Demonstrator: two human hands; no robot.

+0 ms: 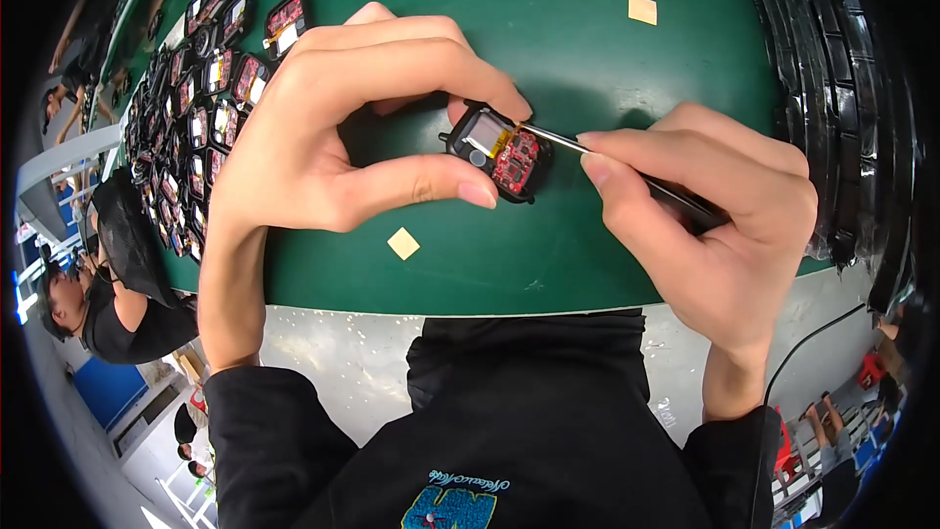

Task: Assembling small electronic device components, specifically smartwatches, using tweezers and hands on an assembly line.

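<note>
My left hand (333,127) pinches a small black electronic device housing (458,145) between thumb and fingers, above the green table. The housing is open-faced. Inside it show a red circuit board (516,162), a silvery battery-like block (485,134) and a strip of yellow tape (503,140). From the right, my right hand (715,206) grips slim tweezers (563,140) with a silvery tip and a dark body. Their tip is at the upper edge of the housing, close to the yellow tape and my left fingertips. Whether it touches the board I cannot tell.
Many similar open housings (223,122) lie packed together on the left of the green table (578,29). Two pale square paper pieces (642,9) lie on it. Rows of black plastic-wrapped strips (832,88) line the right side. Another person (127,304) sits at the left.
</note>
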